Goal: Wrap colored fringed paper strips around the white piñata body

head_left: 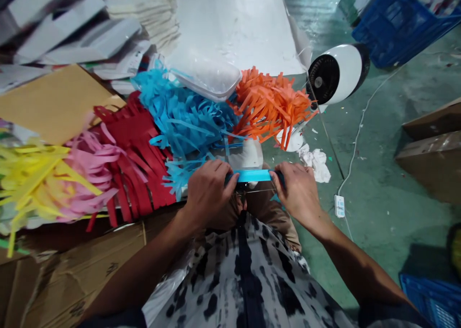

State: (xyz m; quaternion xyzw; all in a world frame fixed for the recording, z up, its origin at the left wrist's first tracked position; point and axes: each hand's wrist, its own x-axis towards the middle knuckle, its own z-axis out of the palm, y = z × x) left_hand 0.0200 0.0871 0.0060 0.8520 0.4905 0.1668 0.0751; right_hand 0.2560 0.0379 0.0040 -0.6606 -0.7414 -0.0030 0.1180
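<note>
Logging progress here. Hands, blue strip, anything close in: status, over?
Left hand and right hand gripping blue strip, one at each end. Strip straight, spanning the gap. Blue fringe bunched close beyond left hand.

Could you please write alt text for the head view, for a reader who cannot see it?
A person's left hand and right hand hold a blue strip between them. Ahead and to the left lie, left to right, yellow fringe, pink fringe, red fringe, blue fringe and orange fringe, with a fan further right.
</note>
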